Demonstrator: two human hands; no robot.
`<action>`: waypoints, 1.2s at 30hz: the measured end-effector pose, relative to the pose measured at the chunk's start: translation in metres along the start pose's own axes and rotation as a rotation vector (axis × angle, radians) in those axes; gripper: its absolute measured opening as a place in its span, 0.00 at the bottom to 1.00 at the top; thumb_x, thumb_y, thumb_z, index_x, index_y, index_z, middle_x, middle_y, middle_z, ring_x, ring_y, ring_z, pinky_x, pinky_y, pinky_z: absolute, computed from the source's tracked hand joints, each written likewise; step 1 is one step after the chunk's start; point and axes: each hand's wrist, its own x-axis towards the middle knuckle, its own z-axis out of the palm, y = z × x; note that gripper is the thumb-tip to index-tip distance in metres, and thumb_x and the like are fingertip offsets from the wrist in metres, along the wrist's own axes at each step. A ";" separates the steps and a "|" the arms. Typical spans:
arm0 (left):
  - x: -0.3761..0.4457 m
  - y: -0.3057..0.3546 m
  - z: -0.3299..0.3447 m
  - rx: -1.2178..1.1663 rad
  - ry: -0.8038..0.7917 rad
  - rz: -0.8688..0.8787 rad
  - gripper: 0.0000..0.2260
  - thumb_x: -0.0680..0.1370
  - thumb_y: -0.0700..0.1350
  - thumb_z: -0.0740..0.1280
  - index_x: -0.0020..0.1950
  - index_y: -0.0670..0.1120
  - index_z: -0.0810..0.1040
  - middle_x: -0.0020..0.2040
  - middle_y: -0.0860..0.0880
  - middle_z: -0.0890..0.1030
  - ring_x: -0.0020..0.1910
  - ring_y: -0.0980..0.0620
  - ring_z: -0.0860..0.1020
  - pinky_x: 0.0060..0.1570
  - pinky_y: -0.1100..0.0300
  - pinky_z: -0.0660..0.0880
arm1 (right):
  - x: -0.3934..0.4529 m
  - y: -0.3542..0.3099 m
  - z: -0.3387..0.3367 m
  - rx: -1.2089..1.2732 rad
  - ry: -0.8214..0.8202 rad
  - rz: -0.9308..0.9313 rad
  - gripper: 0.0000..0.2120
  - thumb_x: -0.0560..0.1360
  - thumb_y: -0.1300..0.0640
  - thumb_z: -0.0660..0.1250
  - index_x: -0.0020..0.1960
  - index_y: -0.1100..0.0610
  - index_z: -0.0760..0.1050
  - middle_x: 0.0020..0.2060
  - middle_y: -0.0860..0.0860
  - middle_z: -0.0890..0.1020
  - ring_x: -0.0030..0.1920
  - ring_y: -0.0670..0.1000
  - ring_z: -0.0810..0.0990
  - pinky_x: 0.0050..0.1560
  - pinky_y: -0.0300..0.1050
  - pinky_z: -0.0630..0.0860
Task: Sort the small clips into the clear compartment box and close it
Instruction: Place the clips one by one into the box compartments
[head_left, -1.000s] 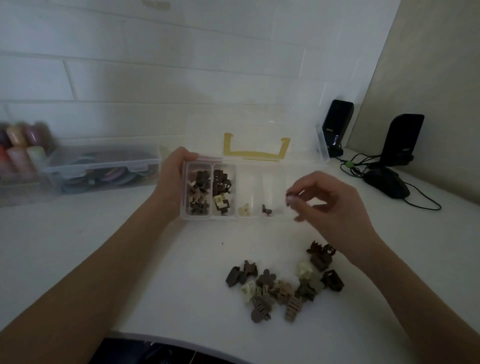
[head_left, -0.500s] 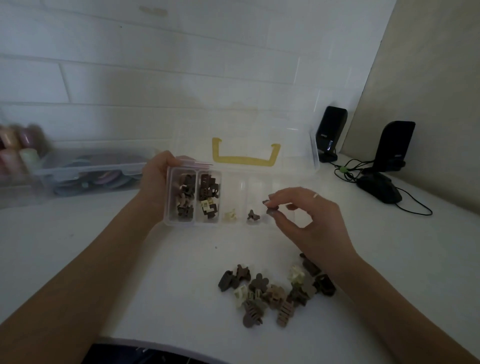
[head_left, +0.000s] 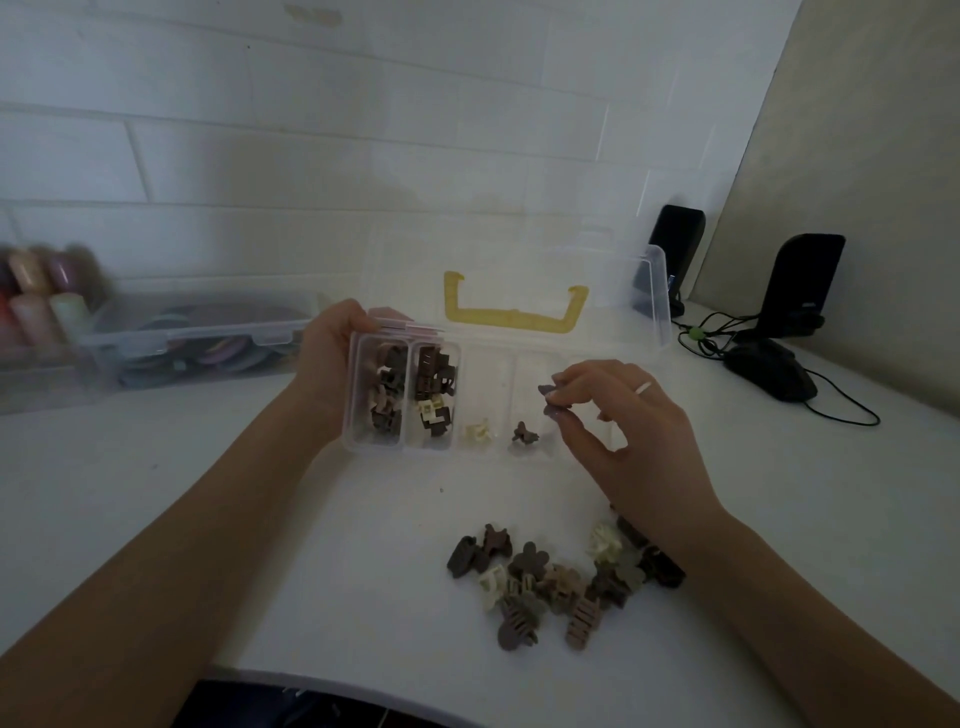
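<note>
Dim, flat indoor light, source not visible. Soft shadow under left forearm (head_left: 171, 525). Bottles (head_left: 44, 299) at left edge smeared by blur. Wide-angle bowing of wall tile lines (head_left: 363, 150). Centre reasonably sharp, grainy.

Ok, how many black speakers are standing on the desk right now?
2. One speaker stands at the back against the white wall, partly behind the clear box's open lid; the other speaker stands farther right by the beige panel.
</note>
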 end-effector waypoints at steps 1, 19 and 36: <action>0.000 0.001 0.000 0.004 0.001 0.006 0.29 0.42 0.51 0.74 0.39 0.40 0.73 0.31 0.46 0.76 0.31 0.48 0.73 0.34 0.63 0.74 | 0.000 0.001 -0.001 0.010 0.020 0.006 0.05 0.71 0.64 0.70 0.43 0.56 0.78 0.46 0.48 0.82 0.50 0.43 0.75 0.47 0.33 0.71; -0.002 0.004 -0.004 0.068 0.073 0.020 0.08 0.60 0.47 0.58 0.35 0.44 0.68 0.28 0.50 0.73 0.27 0.52 0.70 0.32 0.64 0.71 | -0.003 0.023 0.001 -0.139 -0.122 -0.045 0.02 0.70 0.61 0.73 0.42 0.57 0.83 0.55 0.51 0.80 0.53 0.47 0.72 0.51 0.54 0.75; 0.000 0.000 -0.002 0.002 0.172 0.005 0.07 0.60 0.47 0.60 0.34 0.46 0.69 0.29 0.50 0.74 0.29 0.51 0.71 0.36 0.62 0.70 | 0.000 -0.036 -0.007 0.369 -0.750 -0.007 0.18 0.74 0.55 0.68 0.63 0.46 0.74 0.51 0.44 0.82 0.48 0.43 0.79 0.51 0.40 0.77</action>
